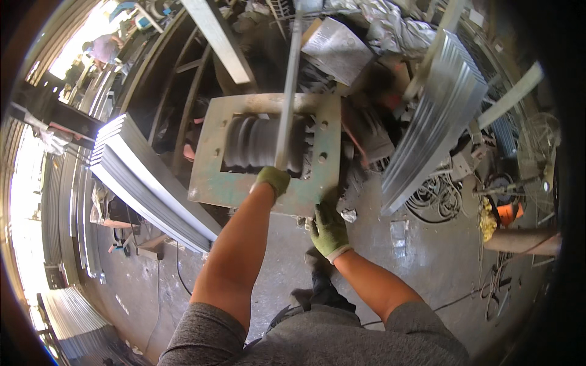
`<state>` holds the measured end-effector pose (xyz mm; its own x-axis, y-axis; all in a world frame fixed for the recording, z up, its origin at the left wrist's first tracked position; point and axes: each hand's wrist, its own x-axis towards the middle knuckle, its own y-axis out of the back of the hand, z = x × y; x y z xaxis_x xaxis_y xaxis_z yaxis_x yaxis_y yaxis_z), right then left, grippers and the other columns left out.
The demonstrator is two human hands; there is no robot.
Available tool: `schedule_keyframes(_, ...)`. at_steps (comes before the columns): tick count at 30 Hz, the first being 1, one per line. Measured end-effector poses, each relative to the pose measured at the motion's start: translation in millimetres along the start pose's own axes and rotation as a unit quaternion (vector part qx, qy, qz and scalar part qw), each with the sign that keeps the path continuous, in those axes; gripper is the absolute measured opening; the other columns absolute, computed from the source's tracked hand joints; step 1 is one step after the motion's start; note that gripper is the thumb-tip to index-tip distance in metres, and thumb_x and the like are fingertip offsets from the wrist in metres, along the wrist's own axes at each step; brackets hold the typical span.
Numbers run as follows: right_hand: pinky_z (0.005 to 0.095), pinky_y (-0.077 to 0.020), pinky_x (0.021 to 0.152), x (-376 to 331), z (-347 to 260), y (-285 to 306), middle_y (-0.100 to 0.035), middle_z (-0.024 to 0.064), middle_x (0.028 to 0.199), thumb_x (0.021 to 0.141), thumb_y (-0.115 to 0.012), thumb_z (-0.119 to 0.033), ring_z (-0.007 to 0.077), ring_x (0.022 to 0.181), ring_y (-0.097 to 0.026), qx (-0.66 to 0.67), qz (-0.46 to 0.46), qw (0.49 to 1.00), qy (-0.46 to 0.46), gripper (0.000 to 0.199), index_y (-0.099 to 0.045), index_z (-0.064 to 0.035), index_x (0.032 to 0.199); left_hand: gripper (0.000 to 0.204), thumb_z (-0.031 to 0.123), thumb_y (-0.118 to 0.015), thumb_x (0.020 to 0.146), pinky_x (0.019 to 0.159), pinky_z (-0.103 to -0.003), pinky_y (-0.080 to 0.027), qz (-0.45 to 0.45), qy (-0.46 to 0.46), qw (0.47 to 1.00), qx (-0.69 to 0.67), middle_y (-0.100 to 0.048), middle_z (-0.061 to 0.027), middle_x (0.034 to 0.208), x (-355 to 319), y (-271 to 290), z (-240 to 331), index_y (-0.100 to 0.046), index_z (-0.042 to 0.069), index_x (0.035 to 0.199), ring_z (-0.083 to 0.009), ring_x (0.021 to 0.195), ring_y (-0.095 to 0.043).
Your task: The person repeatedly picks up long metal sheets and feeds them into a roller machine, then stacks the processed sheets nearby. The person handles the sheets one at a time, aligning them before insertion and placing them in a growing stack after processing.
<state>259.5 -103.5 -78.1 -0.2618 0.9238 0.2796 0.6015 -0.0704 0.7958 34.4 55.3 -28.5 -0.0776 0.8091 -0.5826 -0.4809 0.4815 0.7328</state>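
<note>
Metal frame point(267, 183) ahead at centre, sheet stack point(146, 183) to its left, ribbed sheets point(436, 116) right, fan point(540, 149) far right.

green knit gloves (pale cuffs) on both hands, short grey sleeves, bare forearms.

My left hand point(272, 180), gloved, is stretched forward on a bare arm, fist closed. My right hand point(328, 230), gloved too, sits lower and nearer, fingers curled, forearm bent in.
</note>
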Motion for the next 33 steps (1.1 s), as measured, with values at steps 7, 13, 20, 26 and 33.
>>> schedule_keyframes(7, 0.0535, -0.0530, 0.107, 9.3, 3.7, 5.2, -0.069, 0.0283, 0.133, 0.099, -0.069, -0.024, 0.0463, 0.123, -0.066, 0.018, -0.001, 1.000, -0.002, 0.046, -0.063, 0.0040, 0.135, 0.059, 0.044, -0.050, 0.102, 0.094, -0.056, -0.059, 0.075, 0.006, 0.997, -0.017, -0.076, -0.0345, 0.103, -82.5, -49.1, -35.7, -0.078, -0.007, 0.100, -0.0508, 0.105, -0.074)
schedule_keyframes(13, 0.0524, -0.0533, 0.107, 49.7, -11.6, 8.8, -0.069, 0.0282, 0.133, 0.099, -0.071, -0.021, 0.0454, 0.122, -0.066, 0.065, 0.107, 0.991, 0.036, 0.048, -0.062, 0.0039, 0.138, 0.051, 0.041, -0.054, 0.102, 0.095, -0.057, -0.058, 0.065, 0.043, 0.992, -0.103, -0.074, -0.0342, 0.106, -173.1, -106.8, -70.3, -0.077, -0.004, 0.108, -0.0519, 0.107, -0.072)
schedule_keyframes(20, 0.0522, -0.0487, 0.116, 146.3, -69.7, 4.1, -0.063, 0.0288, 0.143, 0.100, -0.072, -0.032, 0.0470, 0.133, -0.060, 0.055, 0.149, 0.982, 0.098, 0.061, -0.055, 0.0024, 0.148, 0.039, 0.036, -0.057, 0.102, 0.097, -0.057, -0.057, 0.018, 0.063, 0.986, -0.153, -0.076, -0.0299, 0.112, -277.0, -172.8, -118.3, -0.072, 0.003, 0.117, -0.0508, 0.109, -0.071)
schedule_keyframes(26, 0.0522, -0.0393, 0.124, 148.1, -87.5, -23.2, -0.061, 0.0227, 0.151, 0.102, -0.069, -0.031, 0.0437, 0.148, -0.049, -0.108, 0.005, 0.982, 0.156, 0.051, -0.063, -0.0006, 0.142, 0.036, 0.037, -0.059, 0.101, 0.090, -0.057, -0.058, 0.024, 0.071, 0.977, -0.198, -0.076, -0.0289, 0.105, -348.7, -238.5, -163.6, -0.071, 0.006, 0.116, -0.0514, 0.104, -0.072)
schedule_keyframes(33, 0.0532, -0.0350, 0.127, 36.1, -111.8, -36.2, -0.064, 0.0189, 0.145, 0.098, -0.063, -0.018, 0.0474, 0.152, -0.042, -0.137, -0.038, 0.972, 0.189, 0.033, -0.072, -0.0007, 0.125, 0.035, 0.034, -0.060, 0.102, 0.094, -0.057, -0.058, 0.016, 0.088, 0.973, -0.214, -0.077, -0.0269, 0.114, -431.9, -307.2, -216.3, -0.068, 0.012, 0.128, -0.0499, 0.109, -0.072)
